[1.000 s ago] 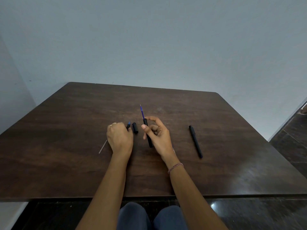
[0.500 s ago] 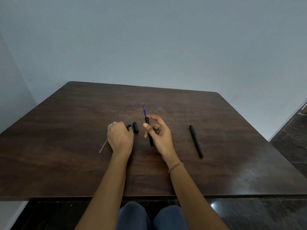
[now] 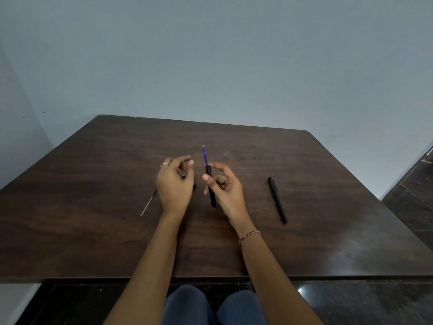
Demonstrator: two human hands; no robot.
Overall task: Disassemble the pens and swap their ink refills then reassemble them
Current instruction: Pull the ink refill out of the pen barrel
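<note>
Over the wooden table (image 3: pixel 93 242) our right hand (image 3: pixel 225 191) pinches the black pen barrel (image 3: pixel 212 198), blue refill (image 3: pixel 205 157) protruding; left of the barrel, our left hand (image 3: pixel 174 186) curls round a small blue piece (image 3: pixel 183 176).

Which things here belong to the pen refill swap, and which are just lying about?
Job: black pen barrel with blue refill protruding, in right hand; small blue-tipped piece in left hand; thin pale refill rod; small black cap piece; whole black pen.
Not job: dark brown wooden table; metal ring; beaded bracelet.
</note>
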